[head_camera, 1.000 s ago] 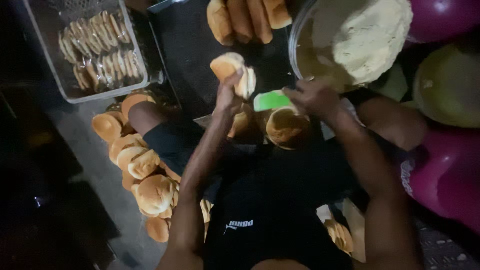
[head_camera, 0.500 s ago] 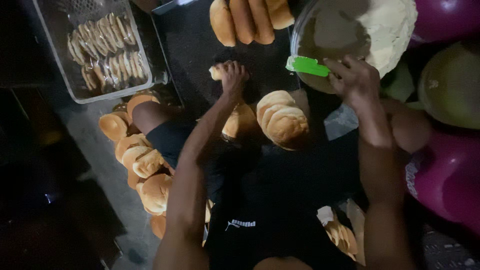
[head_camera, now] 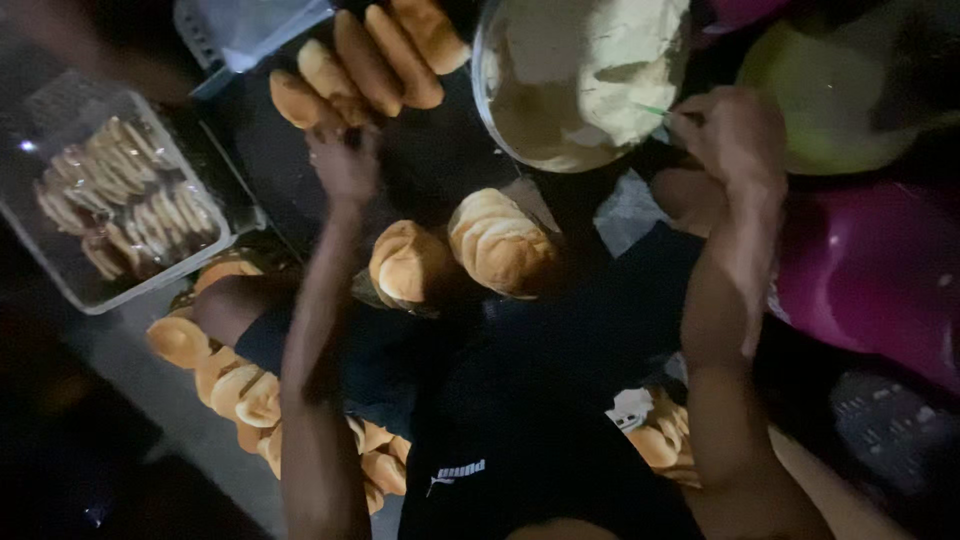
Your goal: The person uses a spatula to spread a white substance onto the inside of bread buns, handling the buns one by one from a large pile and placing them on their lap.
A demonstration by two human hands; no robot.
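My left hand point(head_camera: 345, 165) reaches forward to a row of long filled bun rolls point(head_camera: 370, 65) on a dark tray point(head_camera: 270, 170). Its fingers grip the near end of the leftmost roll point(head_camera: 300, 100). My right hand point(head_camera: 730, 130) is closed on a green spatula point(head_camera: 652, 110), of which only a sliver shows, at the rim of a large metal bowl point(head_camera: 500, 130) of pale creamy filling point(head_camera: 600, 60). Two round buns point(head_camera: 405, 262) point(head_camera: 500, 240) rest on my lap between my arms.
A clear tray point(head_camera: 40, 270) of small fried pieces sits at the left. Plain buns are piled at lower left point(head_camera: 230, 390) and lower right point(head_camera: 660, 440). Magenta point(head_camera: 870, 270) and yellow-green point(head_camera: 840, 90) round tubs crowd the right side.
My left hand carried a bun from over my lap forward to the row of rolls. My right hand moved the green spatula from my lap up into the bowl of filling.
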